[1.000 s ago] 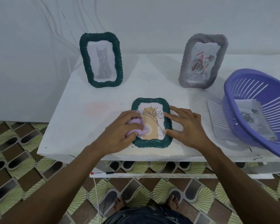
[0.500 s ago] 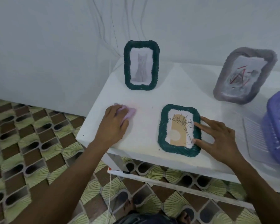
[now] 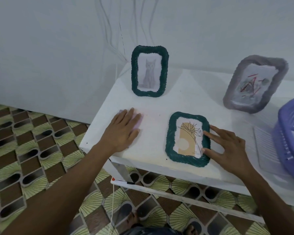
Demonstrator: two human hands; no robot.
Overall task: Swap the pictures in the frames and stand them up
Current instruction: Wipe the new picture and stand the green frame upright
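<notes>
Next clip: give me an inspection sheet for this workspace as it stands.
Surface: white table.
Job's things: cat frame and grey frame standing at the back; plant frame lying flat at the front.
Clutter: pink cloth under the left hand; purple basket at right.
Hands: left hand flat on the cloth; right hand fingers touching the plant frame's right edge.
Cables: white cables down the wall; thin cord hanging under the table.
Surroundings: white wall, patterned tile floor.

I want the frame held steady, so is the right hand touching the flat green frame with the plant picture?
Touching. In the head view the right hand rests its fingertips on the right border of the flat green frame.
</notes>
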